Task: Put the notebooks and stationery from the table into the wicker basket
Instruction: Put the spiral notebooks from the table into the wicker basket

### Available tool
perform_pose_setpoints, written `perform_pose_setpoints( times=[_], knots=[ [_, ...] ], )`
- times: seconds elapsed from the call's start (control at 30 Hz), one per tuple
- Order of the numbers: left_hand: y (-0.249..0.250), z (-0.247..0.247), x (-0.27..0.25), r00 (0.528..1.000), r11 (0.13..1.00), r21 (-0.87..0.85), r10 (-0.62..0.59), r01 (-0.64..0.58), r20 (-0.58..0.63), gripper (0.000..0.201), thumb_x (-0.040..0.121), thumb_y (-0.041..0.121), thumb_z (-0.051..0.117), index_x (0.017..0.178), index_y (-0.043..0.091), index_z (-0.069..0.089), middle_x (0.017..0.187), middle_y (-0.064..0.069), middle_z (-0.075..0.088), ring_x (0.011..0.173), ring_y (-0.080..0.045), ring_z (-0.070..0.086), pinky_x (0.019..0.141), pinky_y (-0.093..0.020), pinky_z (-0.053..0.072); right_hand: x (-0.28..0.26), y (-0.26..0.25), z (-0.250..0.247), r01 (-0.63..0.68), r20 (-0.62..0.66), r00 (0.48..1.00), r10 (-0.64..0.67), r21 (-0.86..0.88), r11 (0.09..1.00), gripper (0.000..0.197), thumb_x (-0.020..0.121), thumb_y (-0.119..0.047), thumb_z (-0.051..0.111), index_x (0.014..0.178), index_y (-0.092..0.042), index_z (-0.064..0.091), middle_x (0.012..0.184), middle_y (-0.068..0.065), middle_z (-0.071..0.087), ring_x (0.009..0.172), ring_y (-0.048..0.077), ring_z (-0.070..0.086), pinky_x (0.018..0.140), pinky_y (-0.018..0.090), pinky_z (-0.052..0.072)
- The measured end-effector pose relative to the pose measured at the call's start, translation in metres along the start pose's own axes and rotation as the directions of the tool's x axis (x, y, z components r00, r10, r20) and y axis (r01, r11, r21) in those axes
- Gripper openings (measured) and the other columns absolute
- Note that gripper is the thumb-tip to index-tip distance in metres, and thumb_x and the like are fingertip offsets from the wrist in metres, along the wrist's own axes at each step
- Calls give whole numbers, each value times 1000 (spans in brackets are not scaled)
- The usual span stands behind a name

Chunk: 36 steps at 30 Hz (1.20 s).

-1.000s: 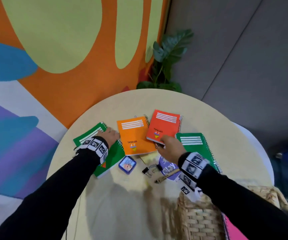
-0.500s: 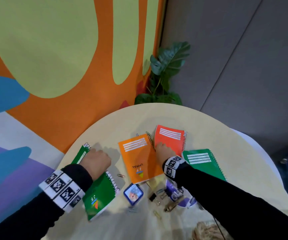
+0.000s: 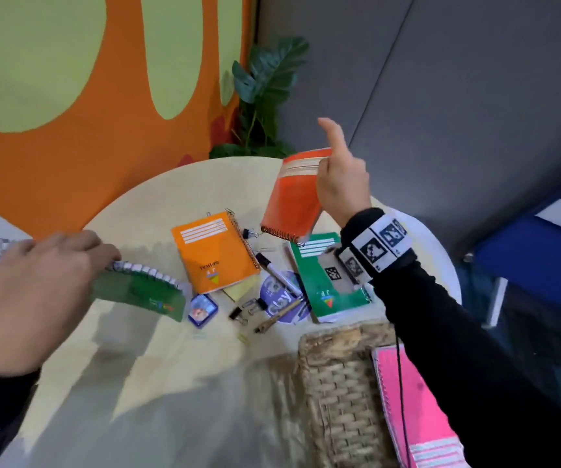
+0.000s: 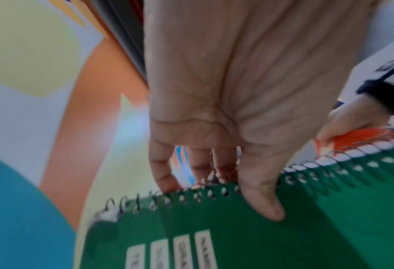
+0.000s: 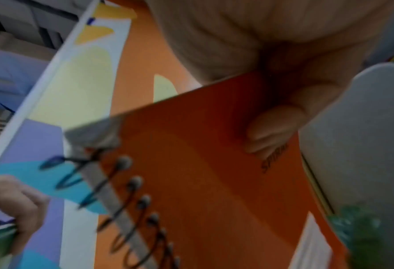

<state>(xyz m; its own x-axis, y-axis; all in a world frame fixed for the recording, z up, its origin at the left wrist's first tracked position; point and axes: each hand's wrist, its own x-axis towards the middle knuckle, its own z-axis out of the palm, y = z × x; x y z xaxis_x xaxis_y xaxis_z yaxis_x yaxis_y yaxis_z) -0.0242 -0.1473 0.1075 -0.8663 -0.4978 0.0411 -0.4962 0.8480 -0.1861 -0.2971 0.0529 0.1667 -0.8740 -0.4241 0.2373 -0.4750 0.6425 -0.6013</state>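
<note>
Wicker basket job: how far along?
Done: a pink notebook lies in the wicker basket. In hand: left hand holds a green notebook, right hand a red one. Left on the table: orange notebook, second green notebook, marker, clips.

Head cam looks down at table point(image 3: 157, 383); wrist cams close-up, sharing notebooks.

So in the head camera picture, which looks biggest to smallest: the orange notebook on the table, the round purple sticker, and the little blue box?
1. orange notebook
2. round purple sticker
3. little blue box

All three lie close together on the table, so nearness hardly skews it.
</note>
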Motion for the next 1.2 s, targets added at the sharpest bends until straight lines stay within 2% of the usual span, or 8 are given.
perform_pose_setpoints(
  times=[0.17, 0.37, 0.5, 0.63, 0.83, 1.0, 1.07, 1.2],
  knots=[
    [1, 51, -28, 965, 892, -412, -243, 184, -95, 40, 91, 43, 28, 129, 51, 35, 102, -5, 61, 90, -32, 60, 75, -41, 53, -55, 53, -90, -154, 126, 984, 123, 278, 948, 26, 78, -10, 43, 67, -12, 66, 70, 14, 66, 61, 28, 64, 58, 33, 57],
    [103, 6, -69, 905, 325, -926, -424, 191, 38, 16, 92, 37, 36, 104, 46, 42, 113, -12, 63, 101, -37, 62, 93, -59, 47, -143, 99, -178, -208, 584, 808, 83, 151, 966, 28, 75, -5, 75, 100, -11, 65, 81, 4, 78, 72, 9, 72, 70, 22, 58],
    [152, -6, -85, 908, -68, -981, -372, 181, 193, 31, 98, 9, 40, 92, 38, 50, 105, -11, 65, 93, -29, 65, 90, -51, 49, -167, 124, -196, -176, 471, 872, 133, 49, 983, 8, 82, -13, 69, 83, -5, 68, 70, 11, 77, 63, 19, 74, 58, 34, 59],
    [178, -6, -94, 943, -150, -974, -262, 170, 205, 33, 99, 3, 38, 95, 32, 51, 104, 0, 66, 83, -3, 69, 78, -19, 57, -157, 166, -185, -397, 553, 764, 332, -4, 918, 21, 90, -16, 60, 76, 0, 60, 68, 20, 74, 51, 17, 70, 45, 23, 55],
    [207, -11, -116, 967, -319, -924, -73, 210, 245, 32, 97, 4, 43, 113, 29, 53, 127, -4, 62, 121, -24, 57, 109, -54, 35, -136, 252, -97, -531, 696, 521, 494, -188, 826, 11, 96, -15, 52, 97, -4, 56, 45, 4, 68, 41, 11, 66, 41, 21, 55],
    [228, -23, -125, 961, -287, -919, 127, 272, 245, 36, 93, 6, 48, 122, 29, 50, 124, 8, 66, 119, -12, 60, 105, -39, 45, -137, 298, -47, -273, 575, 612, 543, -491, 827, 36, 89, -28, 60, 119, -8, 60, 90, 12, 74, 77, 26, 71, 69, 30, 60],
    [236, -20, -124, 947, -184, -938, 187, 294, 260, 45, 93, 20, 53, 136, 25, 39, 140, 8, 53, 131, -12, 48, 113, -44, 36, -147, 298, -41, -148, 558, 653, 512, -569, 809, 36, 90, -31, 59, 120, -11, 57, 85, 6, 70, 66, 18, 67, 54, 21, 54],
    [259, -25, -118, 920, -58, -950, 275, 305, 279, 40, 95, 20, 50, 127, 42, 39, 138, 19, 49, 129, 4, 45, 114, -32, 33, -159, 303, -43, -241, 498, 726, 474, -462, 853, 59, 85, -31, 66, 135, -13, 39, 118, 14, 65, 87, 25, 69, 60, 23, 47]
  ],
)
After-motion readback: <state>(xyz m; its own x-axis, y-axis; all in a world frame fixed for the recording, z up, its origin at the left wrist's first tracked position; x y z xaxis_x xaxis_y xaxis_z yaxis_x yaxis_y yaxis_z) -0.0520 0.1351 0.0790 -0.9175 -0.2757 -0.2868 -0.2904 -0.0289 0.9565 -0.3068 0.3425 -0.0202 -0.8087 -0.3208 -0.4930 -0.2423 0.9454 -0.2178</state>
